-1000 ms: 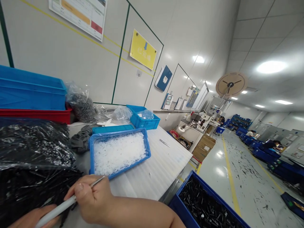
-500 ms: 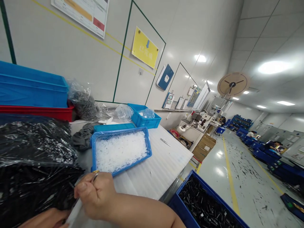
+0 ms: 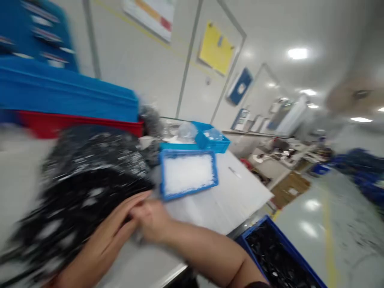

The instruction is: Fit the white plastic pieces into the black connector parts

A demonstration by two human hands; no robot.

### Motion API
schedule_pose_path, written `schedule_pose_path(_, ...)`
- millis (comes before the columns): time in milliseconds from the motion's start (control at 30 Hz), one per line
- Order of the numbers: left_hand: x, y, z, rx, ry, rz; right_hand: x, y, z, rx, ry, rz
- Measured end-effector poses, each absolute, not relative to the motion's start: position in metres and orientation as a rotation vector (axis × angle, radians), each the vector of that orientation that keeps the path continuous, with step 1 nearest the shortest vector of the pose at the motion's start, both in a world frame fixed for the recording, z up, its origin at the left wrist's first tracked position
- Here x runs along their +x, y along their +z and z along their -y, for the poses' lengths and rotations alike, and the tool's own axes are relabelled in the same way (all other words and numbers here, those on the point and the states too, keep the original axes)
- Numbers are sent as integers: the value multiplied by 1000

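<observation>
Motion blurs the view. My right hand [image 3: 151, 220] is closed, its fingers curled in front of the bench edge; whatever it may hold is hidden. Against it lies my left hand [image 3: 126, 216], its fingertips meeting the right hand and too smeared to read. Just left of both hands spreads a clear plastic bag [image 3: 105, 144] with a heap of black slender parts [image 3: 84, 196]. Beyond the hands, on the white bench top [image 3: 210, 212], sits a blue tray [image 3: 163, 176] full of small whitish translucent pieces [image 3: 189, 172].
A deep blue bin [image 3: 294, 248] of black parts stands at the right below the bench. Tweezers [image 3: 234, 172] lie near the tray. Behind are a light-blue box [image 3: 213, 140] with plastic bags and a long blue crate [image 3: 69, 96] over a red one [image 3: 81, 124].
My view has swung left, so the scene sits further right. My left hand has come up from the lower edge to meet my right hand, and more of the black heap shows.
</observation>
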State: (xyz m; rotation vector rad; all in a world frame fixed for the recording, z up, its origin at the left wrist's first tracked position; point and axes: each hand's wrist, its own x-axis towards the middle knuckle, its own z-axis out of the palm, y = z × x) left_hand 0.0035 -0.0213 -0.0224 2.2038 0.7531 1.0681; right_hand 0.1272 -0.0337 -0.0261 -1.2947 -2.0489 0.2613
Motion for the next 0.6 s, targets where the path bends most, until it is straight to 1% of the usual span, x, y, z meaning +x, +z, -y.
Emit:
schedule_pose_path(67, 0, -17, 24, 2030, 1036, -681, 126, -28, 38, -1228, 316, 1901)
schedule_pose_path(133, -1, -11, 22, 1944, 997, -568, 126, -30, 38, -1082, 431, 1875)
schedule_pose_path(267, 0, -6, 16, 1810, 970, -462, 124, -29, 36, -1023, 597, 1819)
schedule_pose_path(433, -2, -4, 21, 1713, 879, -461, 121, -23, 40, -1016, 629, 1795)
schedule_pose_path(600, -3, -5, 21, 1785, 905, -454, 119, -26, 41, -1042, 667, 1760)
